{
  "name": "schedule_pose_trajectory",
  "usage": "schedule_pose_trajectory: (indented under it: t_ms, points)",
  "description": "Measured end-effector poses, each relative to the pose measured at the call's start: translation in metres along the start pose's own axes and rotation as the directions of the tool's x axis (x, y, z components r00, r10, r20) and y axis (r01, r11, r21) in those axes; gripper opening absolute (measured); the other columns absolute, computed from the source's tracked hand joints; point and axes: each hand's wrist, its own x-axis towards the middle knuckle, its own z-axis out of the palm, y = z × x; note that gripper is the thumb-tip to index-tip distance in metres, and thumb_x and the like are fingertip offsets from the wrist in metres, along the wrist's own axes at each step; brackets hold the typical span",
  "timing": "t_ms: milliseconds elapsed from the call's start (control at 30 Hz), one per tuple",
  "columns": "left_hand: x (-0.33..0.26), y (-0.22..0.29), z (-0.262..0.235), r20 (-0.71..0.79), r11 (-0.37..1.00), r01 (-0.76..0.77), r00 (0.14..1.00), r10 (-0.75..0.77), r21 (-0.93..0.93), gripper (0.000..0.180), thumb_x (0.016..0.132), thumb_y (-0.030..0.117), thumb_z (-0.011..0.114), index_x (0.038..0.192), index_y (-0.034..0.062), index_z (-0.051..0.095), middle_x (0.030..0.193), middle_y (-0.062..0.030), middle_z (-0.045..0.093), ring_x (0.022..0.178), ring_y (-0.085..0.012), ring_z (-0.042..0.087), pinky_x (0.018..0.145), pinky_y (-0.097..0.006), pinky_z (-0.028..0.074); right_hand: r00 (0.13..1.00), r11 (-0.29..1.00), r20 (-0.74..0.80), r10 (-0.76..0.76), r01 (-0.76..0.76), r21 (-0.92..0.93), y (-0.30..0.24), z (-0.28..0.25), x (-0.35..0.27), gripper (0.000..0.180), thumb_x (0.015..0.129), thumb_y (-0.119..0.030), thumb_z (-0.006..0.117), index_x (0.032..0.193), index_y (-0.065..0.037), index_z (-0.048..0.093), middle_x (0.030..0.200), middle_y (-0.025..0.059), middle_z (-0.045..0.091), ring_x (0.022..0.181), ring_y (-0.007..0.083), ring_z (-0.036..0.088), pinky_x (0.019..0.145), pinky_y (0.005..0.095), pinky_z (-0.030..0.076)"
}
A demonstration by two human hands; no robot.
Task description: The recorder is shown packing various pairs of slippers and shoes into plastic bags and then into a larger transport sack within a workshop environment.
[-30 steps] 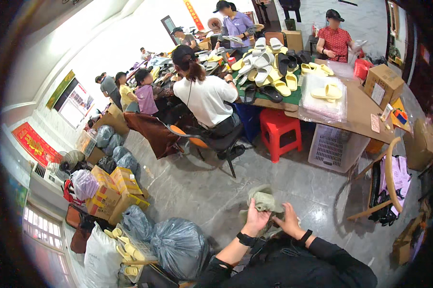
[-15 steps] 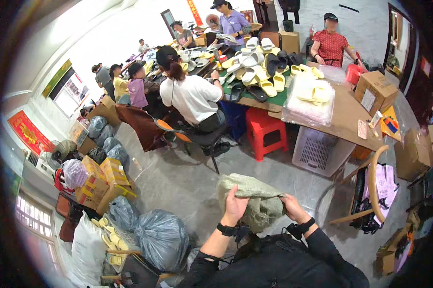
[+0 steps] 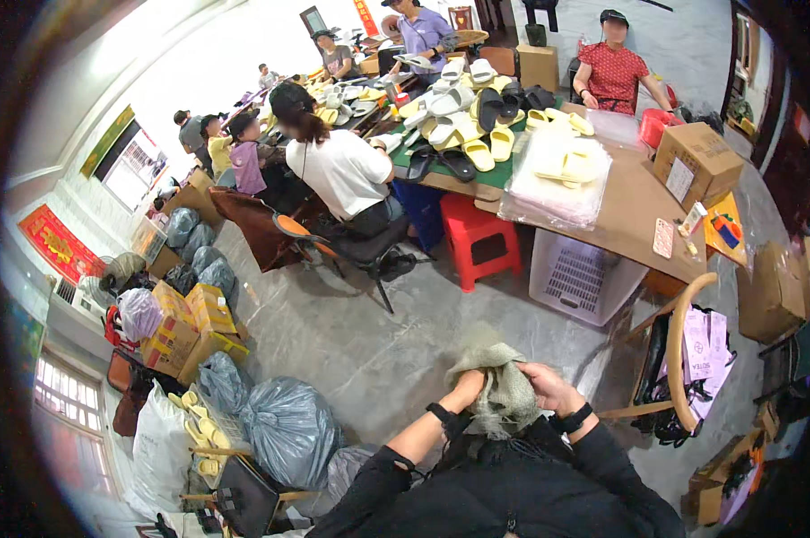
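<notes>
A grey-green woven sack point(image 3: 505, 399), bunched up, hangs between my hands close to my body. My left hand point(image 3: 463, 393) is closed on its left side, with the fingertips partly hidden by the cloth. On the opposite side my right hand point(image 3: 550, 389) grips the sack's edge between thumb and fingers. The cloth's top folds over between the two hands, and its far edge is blurred by motion.
Ahead, a work table point(image 3: 634, 220) carries piled slippers point(image 3: 454, 108); a red stool point(image 3: 479, 242) and a plastic crate point(image 3: 584, 278) stand below. A wooden chair point(image 3: 692, 359) is at right, stuffed bags point(image 3: 293, 430) at left. A person in white point(image 3: 338, 179) sits ahead.
The sack has gone from spread out between my hands to gathered and crumpled. My left hand has moved right and down, nearer my right hand. The view has shifted slightly.
</notes>
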Motion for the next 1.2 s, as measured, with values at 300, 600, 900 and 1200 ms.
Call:
schedule_pose_trajectory:
  t_ms: [300, 600, 900, 1200]
  points:
    - [0.009, 0.062, -0.003, 0.329, 0.877, -0.397, 0.895, 0.303, 0.271, 0.041, 0.075, 0.02, 0.062, 0.111, 0.0043, 0.048, 0.101, -0.0147, 0.059, 0.096, -0.022, 0.055, 0.08, -0.033, 0.043, 0.857, 0.903, -0.287, -0.428, 0.418, -0.099, -0.08, -0.073, -0.078, 0.022, 0.084, -0.015, 0.043, 0.093, -0.001, 0.059, 0.089, 0.0059, 0.062, 0.083, 0.0155, 0.058, 0.074, 0.0287, 0.046]
    - [0.077, 0.13, 0.041, 0.247, 0.824, -0.551, 0.823, 0.511, 0.131, 0.044, 0.068, -0.008, 0.038, 0.11, -0.002, 0.048, 0.095, -0.0164, 0.06, 0.091, -0.0211, 0.056, 0.081, -0.029, 0.041, 0.278, 0.574, -0.503, -0.819, 0.423, -0.701, -0.094, -0.129, -0.1, 0.022, 0.079, -0.018, 0.054, 0.09, 0.001, 0.055, 0.083, 0.0055, 0.058, 0.078, 0.0132, 0.052, 0.07, 0.026, 0.041]
    - [0.129, 0.185, 0.136, 0.593, 0.728, -0.686, 0.586, 0.552, 0.001, 0.025, 0.073, 0.003, 0.045, 0.097, -0.0001, 0.052, 0.083, -0.0217, 0.057, 0.08, -0.0338, 0.056, 0.069, -0.036, 0.043, 0.32, 0.545, -0.456, -0.83, 0.295, -0.785, -0.042, -0.101, -0.05, 0.067, 0.067, -0.012, 0.06, 0.126, -0.002, 0.029, 0.122, 0.0187, 0.039, 0.116, 0.0331, 0.036, 0.097, 0.0381, 0.029]
    - [0.17, 0.232, 0.167, 0.897, 0.589, -0.807, 0.294, 0.33, 0.048, 0.025, 0.073, 0.006, 0.051, 0.096, -0.0005, 0.051, 0.086, -0.0231, 0.056, 0.085, -0.0362, 0.056, 0.07, -0.035, 0.043, -0.003, 0.514, -0.516, -0.857, -0.079, -0.854, -0.071, -0.111, -0.108, 0.035, 0.07, -0.012, 0.055, 0.103, -0.005, 0.047, 0.094, 0.0198, 0.055, 0.088, 0.0369, 0.052, 0.072, 0.0418, 0.041]
